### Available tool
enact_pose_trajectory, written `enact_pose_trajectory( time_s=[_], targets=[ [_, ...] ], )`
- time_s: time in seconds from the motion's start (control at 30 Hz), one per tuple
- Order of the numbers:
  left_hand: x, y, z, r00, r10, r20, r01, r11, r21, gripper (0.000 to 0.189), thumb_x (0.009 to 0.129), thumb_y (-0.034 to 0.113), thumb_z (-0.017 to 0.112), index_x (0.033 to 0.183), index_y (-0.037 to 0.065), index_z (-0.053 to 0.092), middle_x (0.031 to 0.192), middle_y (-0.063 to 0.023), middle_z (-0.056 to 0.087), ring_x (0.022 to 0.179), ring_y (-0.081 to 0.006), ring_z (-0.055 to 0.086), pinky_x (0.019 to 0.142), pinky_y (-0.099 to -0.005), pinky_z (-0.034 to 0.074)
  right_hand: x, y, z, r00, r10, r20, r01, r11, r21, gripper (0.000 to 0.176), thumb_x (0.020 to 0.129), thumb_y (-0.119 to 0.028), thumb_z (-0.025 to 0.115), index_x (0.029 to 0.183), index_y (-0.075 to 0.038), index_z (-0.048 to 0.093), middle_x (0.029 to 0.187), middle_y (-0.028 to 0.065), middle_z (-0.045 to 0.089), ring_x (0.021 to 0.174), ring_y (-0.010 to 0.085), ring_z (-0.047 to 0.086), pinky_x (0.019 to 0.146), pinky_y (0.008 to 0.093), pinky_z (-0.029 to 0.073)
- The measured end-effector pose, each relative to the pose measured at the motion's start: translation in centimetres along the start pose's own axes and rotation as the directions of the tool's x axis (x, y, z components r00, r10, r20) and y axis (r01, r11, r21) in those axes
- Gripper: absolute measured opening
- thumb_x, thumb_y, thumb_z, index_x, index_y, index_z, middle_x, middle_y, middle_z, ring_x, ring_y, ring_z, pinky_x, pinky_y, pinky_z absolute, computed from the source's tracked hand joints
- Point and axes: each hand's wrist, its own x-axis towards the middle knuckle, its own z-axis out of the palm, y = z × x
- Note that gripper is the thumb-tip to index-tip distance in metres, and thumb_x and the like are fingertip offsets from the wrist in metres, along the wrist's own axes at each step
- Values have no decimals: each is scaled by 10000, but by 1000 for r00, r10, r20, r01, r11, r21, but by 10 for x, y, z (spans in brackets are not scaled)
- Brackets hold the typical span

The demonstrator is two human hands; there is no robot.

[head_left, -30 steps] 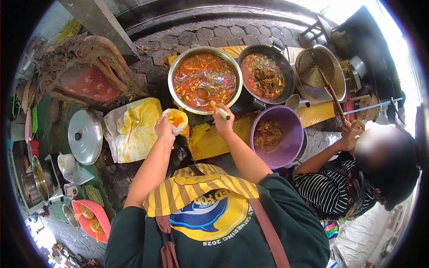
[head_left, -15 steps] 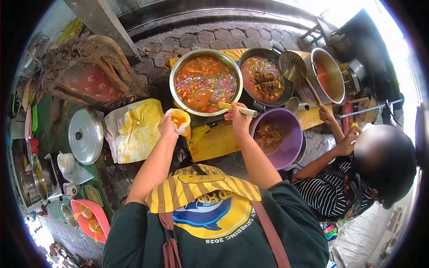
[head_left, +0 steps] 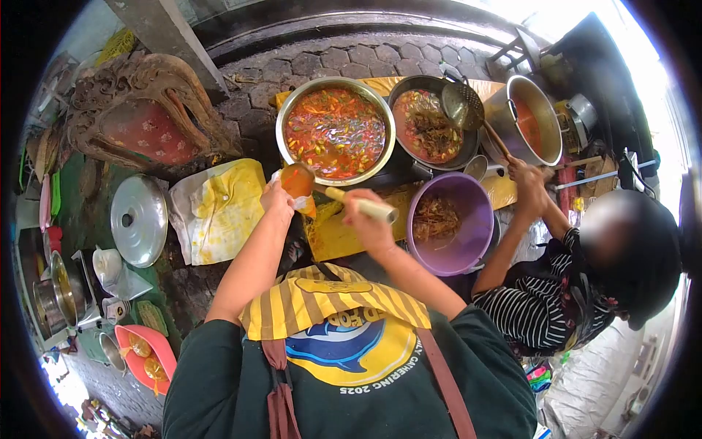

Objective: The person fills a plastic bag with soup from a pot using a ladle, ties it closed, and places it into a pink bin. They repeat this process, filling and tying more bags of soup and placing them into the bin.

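My left hand (head_left: 275, 199) is closed around a clear plastic bag (head_left: 306, 206) with orange food in it. Tilted at the bag's mouth is the bowl of a ladle (head_left: 297, 180), full of orange-red broth. My right hand (head_left: 368, 223), slightly blurred, grips the ladle's thick pale handle. Just beyond both hands stands a large steel basin (head_left: 390, 139) of red soup with chopped vegetables. The ladle's bowl partly hides the bag's opening.
A co-worker's hands (head_left: 528, 183) hold a long-handled skimmer (head_left: 462, 107) above a dark wok (head_left: 469, 150). Nearby are a purple tub (head_left: 482, 219) and a tall pot (head_left: 553, 139). At left lie a stained cloth (head_left: 219, 212), a metal lid (head_left: 139, 223) and a pink basin (head_left: 167, 351).
My right hand has lifted the ladle out of the soup and brought it down-left to the bag. The co-worker's second hand has joined the first on the skimmer.
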Motion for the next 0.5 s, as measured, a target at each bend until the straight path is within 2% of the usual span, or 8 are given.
enact_pose_trajectory(
  time_s=[0.03,0.07,0.17,0.23,0.3,0.37,0.47,0.5],
  targets=[
    [-6,2,4,999,-6,-33,4,999,-36,164,885,212,556,979,80,579,608,-56,507,407,-133,431,399,-322,455,-8,2,5,957,-284,59,288,953,-90,137,790,-83,625,914,-33,598,751,91,599,602,165,577,513,301,467],
    [-9,3,7,998,-13,-66,8,997,-72,137,880,219,564,943,98,583,542,-27,464,343,-103,346,318,-255,366,-16,3,4,904,-380,199,417,887,-201,149,772,-63,629,918,-39,606,768,93,600,629,182,593,525,292,479],
    [14,-6,-4,991,50,-122,-49,999,9,144,884,185,554,960,68,587,528,-29,510,317,-103,366,282,-251,276,-40,8,7,681,-392,618,698,603,-387,197,740,-94,643,926,-68,583,746,101,516,636,249,575,539,356,486],
    [9,-5,-7,994,63,-92,-64,998,-12,155,882,186,556,970,61,581,466,-17,452,314,-108,373,283,-257,289,-44,11,5,575,-459,678,797,500,-337,221,726,-111,645,931,-83,569,736,97,487,601,249,555,520,355,478],
    [11,-3,-10,994,46,-97,-55,994,-97,155,885,183,550,963,52,581,460,-17,442,308,-111,373,281,-257,292,-46,10,-1,590,-483,647,793,498,-350,218,715,-112,653,917,-84,574,737,96,489,604,244,558,519,347,478],
    [22,-3,-16,994,53,-92,-56,998,-38,150,891,182,538,957,53,575,462,-14,442,312,-106,378,278,-250,295,-44,9,-9,621,-536,572,777,516,-361,204,690,-81,673,877,-81,592,753,96,514,598,230,565,513,328,486],
    [46,-13,-25,994,102,-38,-106,988,-116,138,905,180,510,966,66,560,503,-14,473,317,-97,363,277,-240,289,-34,16,-19,732,-548,406,681,611,-403,236,670,-11,675,890,-71,617,759,102,560,607,213,590,503,299,499],
    [44,-12,-25,994,104,-36,-107,987,-116,138,905,180,510,966,66,560,503,-14,473,317,-97,363,277,-240,289,-28,24,-19,802,-530,274,597,722,-350,236,677,0,673,899,-66,627,748,106,565,622,224,596,519,302,495]
  ],
)
